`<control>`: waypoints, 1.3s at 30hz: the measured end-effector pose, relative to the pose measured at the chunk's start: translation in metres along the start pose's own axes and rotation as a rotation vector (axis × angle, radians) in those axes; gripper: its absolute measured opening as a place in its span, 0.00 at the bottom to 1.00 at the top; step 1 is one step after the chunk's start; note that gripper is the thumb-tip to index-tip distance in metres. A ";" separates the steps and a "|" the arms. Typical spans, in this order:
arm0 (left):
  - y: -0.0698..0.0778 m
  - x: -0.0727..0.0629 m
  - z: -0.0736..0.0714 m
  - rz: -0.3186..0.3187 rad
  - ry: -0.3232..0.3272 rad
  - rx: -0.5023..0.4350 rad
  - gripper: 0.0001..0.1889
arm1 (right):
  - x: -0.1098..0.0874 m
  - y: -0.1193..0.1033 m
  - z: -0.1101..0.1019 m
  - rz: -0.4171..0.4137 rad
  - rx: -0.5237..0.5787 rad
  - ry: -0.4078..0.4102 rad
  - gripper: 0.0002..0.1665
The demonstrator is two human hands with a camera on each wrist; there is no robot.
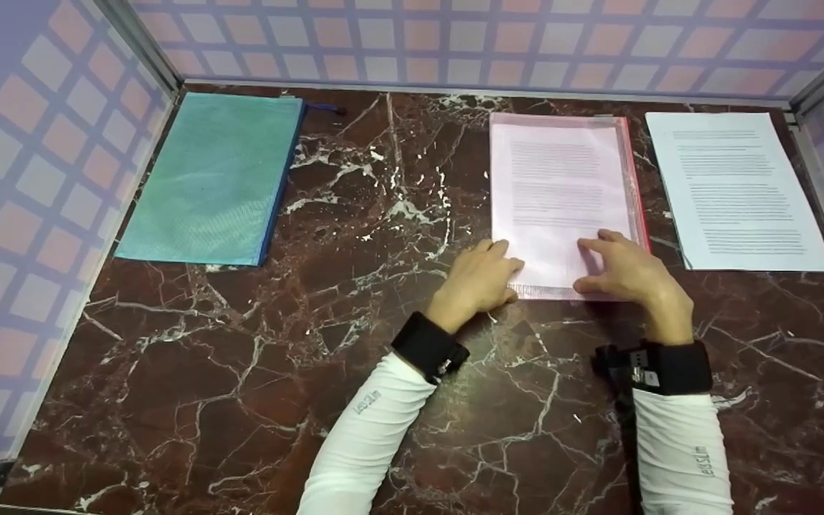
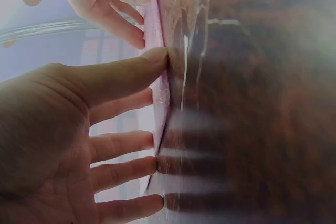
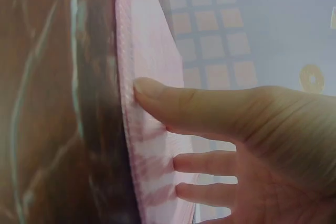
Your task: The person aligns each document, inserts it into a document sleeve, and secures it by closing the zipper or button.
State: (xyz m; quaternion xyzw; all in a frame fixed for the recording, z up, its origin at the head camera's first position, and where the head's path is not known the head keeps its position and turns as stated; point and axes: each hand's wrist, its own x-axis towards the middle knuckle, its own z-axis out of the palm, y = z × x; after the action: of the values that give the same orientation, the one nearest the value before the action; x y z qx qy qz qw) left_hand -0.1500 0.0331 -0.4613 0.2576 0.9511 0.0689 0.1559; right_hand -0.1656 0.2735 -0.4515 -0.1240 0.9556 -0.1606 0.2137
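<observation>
A pink zip document bag [image 1: 555, 247] lies flat on the table, with printed paper showing through it. My left hand [image 1: 478, 280] touches its lower left corner, fingers spread over the side edge. On the lower right part rests my right hand [image 1: 630, 272], fingers extended and thumb near the bottom edge. The left wrist view shows the left thumb and fingertips along the edge of the bag [image 2: 153, 24]. In the right wrist view, the right thumb presses the surface of the bag [image 3: 152, 40] near its ribbed edge. Neither hand curls around it.
A teal zip document bag [image 1: 215, 179] with a blue edge lies at the left. Right of the pink bag lies a stack of printed sheets [image 1: 741, 193]. The dark marbled table [image 1: 383, 300] is bordered by checked panels [image 1: 426, 43] at the back and sides.
</observation>
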 end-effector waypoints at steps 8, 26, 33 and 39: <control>0.009 0.013 0.001 -0.013 -0.006 0.018 0.26 | 0.000 0.012 -0.001 0.037 0.005 0.025 0.48; 0.010 0.025 0.003 -0.038 0.008 -0.025 0.29 | 0.005 0.024 0.001 0.055 0.053 0.077 0.46; 0.010 0.028 0.001 -0.051 0.009 -0.021 0.29 | 0.008 0.026 0.005 0.058 0.098 0.084 0.44; 0.011 0.032 0.000 -0.050 -0.005 -0.014 0.29 | 0.007 0.028 0.005 0.067 0.101 0.092 0.45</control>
State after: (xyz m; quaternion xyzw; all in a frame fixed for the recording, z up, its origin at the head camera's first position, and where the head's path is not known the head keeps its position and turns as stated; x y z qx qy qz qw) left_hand -0.1707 0.0591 -0.4676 0.2330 0.9563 0.0709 0.1619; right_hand -0.1743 0.2956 -0.4687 -0.0734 0.9586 -0.2069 0.1811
